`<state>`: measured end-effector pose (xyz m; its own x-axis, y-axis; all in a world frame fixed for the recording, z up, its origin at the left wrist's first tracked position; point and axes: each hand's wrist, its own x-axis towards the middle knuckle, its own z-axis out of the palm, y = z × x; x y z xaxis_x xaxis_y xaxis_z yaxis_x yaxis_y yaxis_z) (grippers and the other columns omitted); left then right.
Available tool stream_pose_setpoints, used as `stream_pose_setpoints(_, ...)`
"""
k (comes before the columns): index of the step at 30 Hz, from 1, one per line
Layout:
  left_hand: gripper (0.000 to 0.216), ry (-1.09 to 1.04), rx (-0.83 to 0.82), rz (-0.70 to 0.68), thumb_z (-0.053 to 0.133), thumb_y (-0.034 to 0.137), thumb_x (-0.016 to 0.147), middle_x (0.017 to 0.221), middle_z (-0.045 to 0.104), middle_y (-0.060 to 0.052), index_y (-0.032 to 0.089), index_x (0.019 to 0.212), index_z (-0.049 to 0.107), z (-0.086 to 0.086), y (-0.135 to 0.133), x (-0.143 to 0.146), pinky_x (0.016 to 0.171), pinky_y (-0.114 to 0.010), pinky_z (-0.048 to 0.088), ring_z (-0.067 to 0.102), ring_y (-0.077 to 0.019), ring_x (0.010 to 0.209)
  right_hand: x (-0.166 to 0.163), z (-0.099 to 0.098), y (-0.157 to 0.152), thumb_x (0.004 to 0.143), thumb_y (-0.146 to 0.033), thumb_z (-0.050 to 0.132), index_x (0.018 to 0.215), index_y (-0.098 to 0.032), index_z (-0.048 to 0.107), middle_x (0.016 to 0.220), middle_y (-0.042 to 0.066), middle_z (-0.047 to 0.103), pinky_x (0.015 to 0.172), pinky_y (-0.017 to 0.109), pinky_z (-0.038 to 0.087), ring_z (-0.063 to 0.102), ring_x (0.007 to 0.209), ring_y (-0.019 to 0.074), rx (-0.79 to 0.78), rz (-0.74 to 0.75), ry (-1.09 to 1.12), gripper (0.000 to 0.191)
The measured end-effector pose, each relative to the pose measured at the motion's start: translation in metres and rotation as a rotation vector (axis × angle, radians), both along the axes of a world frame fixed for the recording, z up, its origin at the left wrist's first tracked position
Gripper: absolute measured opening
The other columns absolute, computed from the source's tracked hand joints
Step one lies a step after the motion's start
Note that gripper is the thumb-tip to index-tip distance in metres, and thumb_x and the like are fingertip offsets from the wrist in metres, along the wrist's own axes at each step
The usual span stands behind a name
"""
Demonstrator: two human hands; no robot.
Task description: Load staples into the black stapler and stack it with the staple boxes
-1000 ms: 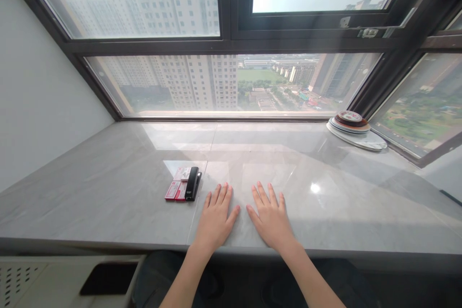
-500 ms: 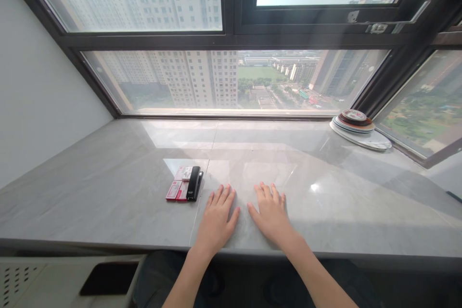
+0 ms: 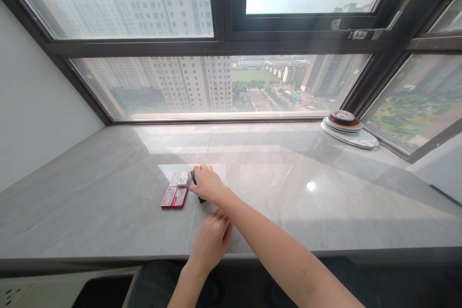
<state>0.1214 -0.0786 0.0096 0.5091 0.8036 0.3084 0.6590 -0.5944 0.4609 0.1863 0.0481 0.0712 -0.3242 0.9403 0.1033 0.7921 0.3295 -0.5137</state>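
My right hand (image 3: pixel 208 183) is closed around a black stapler (image 3: pixel 193 177), which shows only in part at its two ends. The stapler is just right of several small red-and-white boxes (image 3: pixel 174 197) lying together on the grey marble-look sill. Below the right forearm, my left hand (image 3: pixel 213 232) is near the front edge. Its fingers are curled and partly covered by the right arm, so I cannot see whether anything is in them.
A stack of plates and discs (image 3: pixel 342 125) lies at the back right by the window frame (image 3: pixel 224 47). Beneath the sill's front edge, a pale piece of furniture with a dark opening (image 3: pixel 103 291) stands at the left.
My right hand has crossed to the left over the left hand and taken hold of the stapler, lifting it away from the boxes. My left hand's fingers have curled from lying flat.
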Motion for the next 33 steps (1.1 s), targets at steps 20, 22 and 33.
stream_pose_setpoints(20,0.044,0.2,0.101,0.232,0.043,0.033,0.105,0.159,0.048,-0.002,0.039,0.148,0.047,0.007,0.016,0.032,0.12,-0.077,-0.003,0.035,-0.0335,0.15,0.115,-0.025,-0.066,0.094,-0.04,0.057,0.112,-0.024,0.073,0.114,0.006,0.076,0.118,0.049,0.033,0.068,0.108,0.0233,0.214,-0.423,0.667,0.03)
stream_pose_setpoints(22,0.044,0.194,0.107,0.258,0.045,0.037,0.104,0.16,0.046,-0.002,0.04,0.148,0.047,0.006,0.017,0.03,0.12,-0.077,-0.004,0.037,-0.0346,0.149,0.133,-0.029,-0.061,0.096,-0.048,0.049,0.117,-0.02,0.069,0.115,0.01,0.076,0.103,0.043,0.049,0.069,0.107,0.0241,0.193,-0.495,0.999,0.041)
stream_pose_setpoints(33,0.041,0.09,0.164,0.477,0.045,0.034,0.103,0.162,0.039,-0.012,0.022,0.142,0.05,0.011,0.023,0.001,0.126,-0.065,0.007,0.024,-0.0305,0.156,0.219,-0.068,-0.135,0.101,-0.059,0.032,0.15,-0.024,0.041,0.14,0.015,0.061,0.091,0.046,0.063,0.066,0.123,0.0285,0.005,-0.695,1.206,0.061)
